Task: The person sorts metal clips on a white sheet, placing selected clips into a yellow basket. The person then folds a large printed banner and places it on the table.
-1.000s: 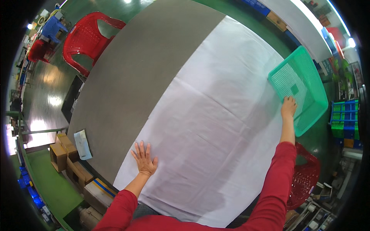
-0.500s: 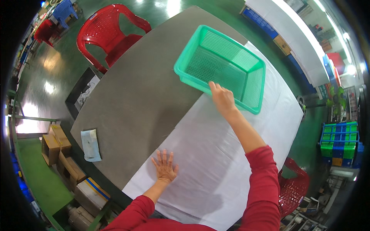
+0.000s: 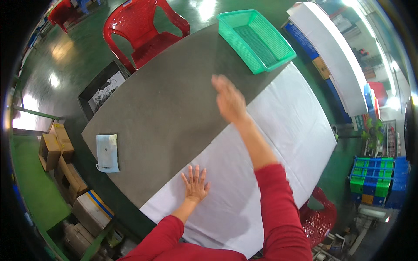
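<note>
White cloth (image 3: pixel 294 113) is spread over the right side of a big gray tabletop (image 3: pixel 156 104), so in the head view there's a long edge slanting from near left up to far right, with bare gray on the left of it. The fabric has a few soft creases but mostly lies flat. The person's left hand (image 3: pixel 196 188) is palm down on the cloth at the near end, close to that edge, fingers straight and fanned out, nothing in it. The right hand (image 3: pixel 230 101) is farther out, over the gray just left of the cloth edge, and it's pretty blurry: fingers look stretched out and side by side, with no object in them, though I can't tell if it's touching the table. Beyond it, a green mesh basket (image 3: pixel 238 45) sits at the far end of the table, mostly on the gray, with its right end by the far corner of the cloth. Over on the left there's a pale blue face mask (image 3: pixel 107 152) lying near the table's left edge, and a red plastic chair (image 3: pixel 135 21) stands at the far left. Some cardboard boxes (image 3: pixel 56 145) are off to the near left, and another red chair (image 3: pixel 320 219) is tucked by the near right side.
</note>
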Available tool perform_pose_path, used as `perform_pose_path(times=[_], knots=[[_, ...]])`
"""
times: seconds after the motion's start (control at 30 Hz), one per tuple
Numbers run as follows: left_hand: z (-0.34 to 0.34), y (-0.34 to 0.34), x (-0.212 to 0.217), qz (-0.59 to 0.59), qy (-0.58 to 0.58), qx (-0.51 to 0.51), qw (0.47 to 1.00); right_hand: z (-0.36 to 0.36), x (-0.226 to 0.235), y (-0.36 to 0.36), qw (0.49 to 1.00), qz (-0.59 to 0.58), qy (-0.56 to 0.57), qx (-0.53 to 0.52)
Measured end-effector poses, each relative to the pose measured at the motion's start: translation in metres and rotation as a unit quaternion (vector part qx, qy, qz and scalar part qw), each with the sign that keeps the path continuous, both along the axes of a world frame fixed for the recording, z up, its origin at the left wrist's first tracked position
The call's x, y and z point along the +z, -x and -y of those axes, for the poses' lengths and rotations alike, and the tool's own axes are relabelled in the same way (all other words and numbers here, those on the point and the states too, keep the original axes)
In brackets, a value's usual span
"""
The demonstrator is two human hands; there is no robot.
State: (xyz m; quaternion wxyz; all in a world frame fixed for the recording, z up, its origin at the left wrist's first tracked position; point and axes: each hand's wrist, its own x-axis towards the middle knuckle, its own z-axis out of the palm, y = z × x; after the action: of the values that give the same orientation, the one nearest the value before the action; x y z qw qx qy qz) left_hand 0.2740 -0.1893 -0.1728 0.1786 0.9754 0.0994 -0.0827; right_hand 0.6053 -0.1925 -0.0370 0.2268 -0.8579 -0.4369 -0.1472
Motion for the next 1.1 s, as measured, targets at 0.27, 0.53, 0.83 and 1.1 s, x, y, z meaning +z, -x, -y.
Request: perform_pose_path(times=[0.27, 0.53, 0.83, 1.1], knots=[[-0.025, 0.007, 0.001, 0.114, 0.036, -0.040, 0.992, 0.370, -0.003, 0.408, 0.676, -0.494, 0.500, -0.221], [-0.114, 0.156, 0.011, 0.078, 0.028, 0.220, 0.972, 0.566, 0.051, 0.792, 0.551, -0.488, 0.118, -0.666], [-0.079, 0.159, 0.081, -0.320, 0.321, 0.001, 0.891, 0.391, 0.075, 0.798, 0.620, -0.590, 0.098, -0.507], [0.066, 0.167, 0.241, -0.395, 0.600, -0.127, 0.684, 0.161, 0.205, 0.668, 0.668, -0.697, -0.249, -0.080]])
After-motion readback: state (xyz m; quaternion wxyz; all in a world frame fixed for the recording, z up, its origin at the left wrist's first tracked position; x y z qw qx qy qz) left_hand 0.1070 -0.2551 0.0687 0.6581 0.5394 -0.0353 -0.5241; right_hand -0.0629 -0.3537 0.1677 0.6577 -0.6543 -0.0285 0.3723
